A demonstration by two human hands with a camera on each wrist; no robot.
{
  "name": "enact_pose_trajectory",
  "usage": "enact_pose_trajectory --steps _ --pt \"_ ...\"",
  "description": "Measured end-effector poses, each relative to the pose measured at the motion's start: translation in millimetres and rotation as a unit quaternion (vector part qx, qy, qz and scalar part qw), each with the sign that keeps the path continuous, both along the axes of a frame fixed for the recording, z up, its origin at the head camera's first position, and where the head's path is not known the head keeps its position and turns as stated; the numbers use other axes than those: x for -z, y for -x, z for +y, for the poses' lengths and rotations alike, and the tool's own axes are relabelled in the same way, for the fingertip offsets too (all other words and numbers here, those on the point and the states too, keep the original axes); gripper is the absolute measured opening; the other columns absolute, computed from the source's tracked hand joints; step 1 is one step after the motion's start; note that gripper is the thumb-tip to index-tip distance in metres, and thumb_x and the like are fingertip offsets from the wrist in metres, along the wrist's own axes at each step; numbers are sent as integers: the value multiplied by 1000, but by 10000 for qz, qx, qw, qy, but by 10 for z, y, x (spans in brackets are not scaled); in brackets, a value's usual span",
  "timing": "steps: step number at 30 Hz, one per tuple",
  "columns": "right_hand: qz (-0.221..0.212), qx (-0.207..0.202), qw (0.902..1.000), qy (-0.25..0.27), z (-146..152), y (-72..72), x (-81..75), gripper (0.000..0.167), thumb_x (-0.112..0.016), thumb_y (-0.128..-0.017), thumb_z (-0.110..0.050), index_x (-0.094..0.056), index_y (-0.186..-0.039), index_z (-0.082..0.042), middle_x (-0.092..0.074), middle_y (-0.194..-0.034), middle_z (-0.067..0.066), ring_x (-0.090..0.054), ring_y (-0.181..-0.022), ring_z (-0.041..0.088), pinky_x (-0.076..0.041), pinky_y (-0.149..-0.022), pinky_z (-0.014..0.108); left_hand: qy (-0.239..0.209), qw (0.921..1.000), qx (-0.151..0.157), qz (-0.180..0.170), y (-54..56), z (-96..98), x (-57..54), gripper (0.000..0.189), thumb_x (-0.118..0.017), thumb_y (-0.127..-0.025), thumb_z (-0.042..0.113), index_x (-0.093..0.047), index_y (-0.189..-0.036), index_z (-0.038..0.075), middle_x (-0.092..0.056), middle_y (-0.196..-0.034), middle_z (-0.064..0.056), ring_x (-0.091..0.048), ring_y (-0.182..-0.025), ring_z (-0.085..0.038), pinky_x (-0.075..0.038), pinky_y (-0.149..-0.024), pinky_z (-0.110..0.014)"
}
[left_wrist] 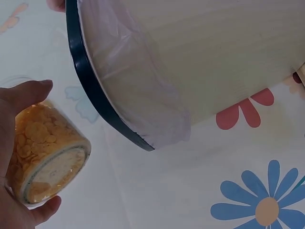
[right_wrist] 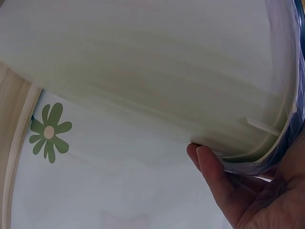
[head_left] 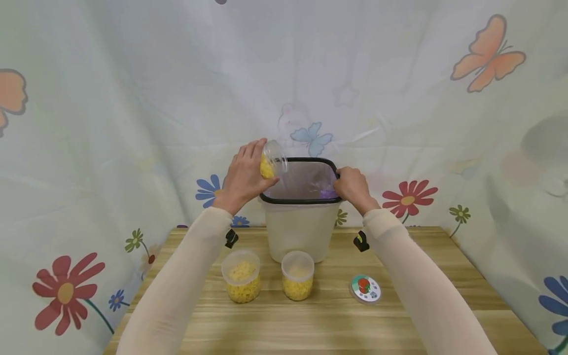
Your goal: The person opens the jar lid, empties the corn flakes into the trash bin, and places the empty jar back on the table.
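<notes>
A clear plastic jar (head_left: 276, 154), partly filled with yellow flake-like pieces (left_wrist: 37, 131), is tilted with its mouth toward the bin's opening. My left hand (head_left: 246, 171) grips it around the side, at the left of the rim. The white trash bin (head_left: 301, 224) has a black rim (head_left: 301, 201) and a thin purplish liner (left_wrist: 164, 121) folded over its edge. On the bin's right side, my right hand (head_left: 353, 187) holds the rim, fingers curled over and under it in the right wrist view (right_wrist: 228, 191).
Two more clear jars stand before the bin, the left jar (head_left: 243, 281) and the right jar (head_left: 298, 283), both with yellow pieces. A round lid (head_left: 366, 288) with a tomato picture lies on the wooden table (head_left: 310, 330). Behind hangs a patterned curtain (head_left: 381, 74).
</notes>
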State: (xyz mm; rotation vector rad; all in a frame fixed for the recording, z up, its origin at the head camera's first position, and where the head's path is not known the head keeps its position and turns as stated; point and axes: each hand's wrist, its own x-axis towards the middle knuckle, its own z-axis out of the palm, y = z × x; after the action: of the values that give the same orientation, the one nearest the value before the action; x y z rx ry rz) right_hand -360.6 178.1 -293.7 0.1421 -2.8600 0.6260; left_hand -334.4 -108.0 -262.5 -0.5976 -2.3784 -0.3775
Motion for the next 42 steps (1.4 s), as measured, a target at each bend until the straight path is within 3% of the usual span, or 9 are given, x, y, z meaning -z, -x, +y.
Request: enact_pose_trajectory --steps 13,26,42 --pt "138 79 9999 -63 -22 -6 16 52 -45 -87 -9 -54 -138 -1 -61 -130 26 -57 -80 32 -48 -70 42 518 9984 -167 127 105 46 -38 97 -82 -75 46 -32 -151 11 -43 -149 -12 -41 -136 -32 -40 -110 -50" --pt "84 138 9998 -107 -4 -13 19 52 -46 -89 -10 -52 -140 -2 -60 -132 26 -57 -78 31 -46 -66 40 806 9967 -39 122 131 148 -82 91 -83 -76 33 -35 -150 11 -44 -147 -12 -40 -136 -32 -38 -112 -49" --pt "180 155 9996 -143 5 -23 26 45 -46 -87 -8 -62 -128 -2 -68 -110 24 -53 -71 29 -44 -63 39 1190 9920 -105 420 172 215 -66 89 -83 -75 31 -37 -149 14 -47 -147 -11 -41 -137 -32 -32 -118 -47"
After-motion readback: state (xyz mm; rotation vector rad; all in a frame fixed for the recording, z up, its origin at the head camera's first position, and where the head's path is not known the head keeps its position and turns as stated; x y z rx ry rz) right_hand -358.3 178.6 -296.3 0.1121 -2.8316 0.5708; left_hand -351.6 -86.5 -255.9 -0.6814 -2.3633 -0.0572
